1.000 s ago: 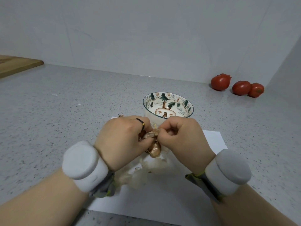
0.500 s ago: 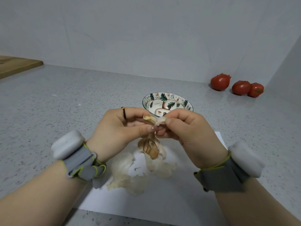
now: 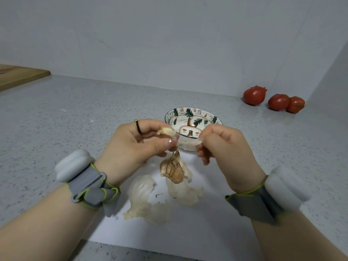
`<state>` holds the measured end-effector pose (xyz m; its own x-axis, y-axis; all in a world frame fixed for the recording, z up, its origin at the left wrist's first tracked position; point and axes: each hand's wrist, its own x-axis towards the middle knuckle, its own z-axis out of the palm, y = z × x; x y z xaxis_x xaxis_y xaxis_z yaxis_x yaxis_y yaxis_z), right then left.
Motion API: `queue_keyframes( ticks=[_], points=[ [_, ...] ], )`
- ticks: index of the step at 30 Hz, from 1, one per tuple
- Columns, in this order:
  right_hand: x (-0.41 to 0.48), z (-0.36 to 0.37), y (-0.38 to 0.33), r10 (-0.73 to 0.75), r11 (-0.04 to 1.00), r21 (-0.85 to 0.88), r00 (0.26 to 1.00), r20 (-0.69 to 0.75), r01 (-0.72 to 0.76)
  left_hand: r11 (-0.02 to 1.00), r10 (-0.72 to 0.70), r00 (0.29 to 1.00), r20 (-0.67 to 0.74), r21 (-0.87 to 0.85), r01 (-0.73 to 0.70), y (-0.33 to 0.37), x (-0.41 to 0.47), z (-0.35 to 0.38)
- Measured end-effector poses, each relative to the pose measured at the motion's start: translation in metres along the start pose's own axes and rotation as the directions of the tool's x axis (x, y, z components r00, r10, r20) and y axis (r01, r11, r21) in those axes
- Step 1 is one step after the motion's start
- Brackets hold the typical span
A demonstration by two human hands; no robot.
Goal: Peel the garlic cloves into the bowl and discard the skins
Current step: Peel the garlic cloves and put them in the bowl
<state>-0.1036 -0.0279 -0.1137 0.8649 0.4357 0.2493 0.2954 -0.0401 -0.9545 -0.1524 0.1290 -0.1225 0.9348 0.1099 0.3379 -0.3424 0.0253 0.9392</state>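
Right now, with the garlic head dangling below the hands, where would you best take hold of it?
Probably pinch the garlic head across its bulging clove sides, coming from below and in front. It hangs by thin skin under the left hand and right hand, so its neck is crowded and its underside free.

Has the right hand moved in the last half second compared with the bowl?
Yes. The right hand has pulled rightward, away from the left hand, stretching garlic skin in front of the bowl, which stays put.
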Motion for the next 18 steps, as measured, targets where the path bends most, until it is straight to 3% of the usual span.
queue_keyframes(
  ticks=[3,5,11,14,18],
  points=[
    [-0.002,0.001,0.001,-0.055,0.962,-0.266,0.998,0.019,0.059,0.996,0.013,0.999,-0.032,0.092,-0.010,0.000,-0.003,0.004],
    [-0.002,0.001,0.004,-0.082,0.937,-0.339,0.997,0.002,0.078,0.981,0.013,0.999,-0.040,0.193,-0.005,-0.001,-0.004,0.006],
    [-0.001,0.006,0.011,-0.355,0.842,-0.416,0.934,0.050,0.342,0.943,0.002,0.997,-0.077,0.331,0.024,-0.005,-0.003,0.006],
    [-0.002,0.013,0.014,-0.412,0.816,-0.416,0.908,0.070,0.402,0.919,0.008,0.996,-0.088,0.394,0.028,-0.005,-0.003,0.006],
    [0.001,0.017,0.018,-0.544,0.707,-0.537,0.839,0.003,0.460,0.915,-0.030,0.997,-0.064,0.399,0.053,-0.003,-0.005,0.009]
  ],
)
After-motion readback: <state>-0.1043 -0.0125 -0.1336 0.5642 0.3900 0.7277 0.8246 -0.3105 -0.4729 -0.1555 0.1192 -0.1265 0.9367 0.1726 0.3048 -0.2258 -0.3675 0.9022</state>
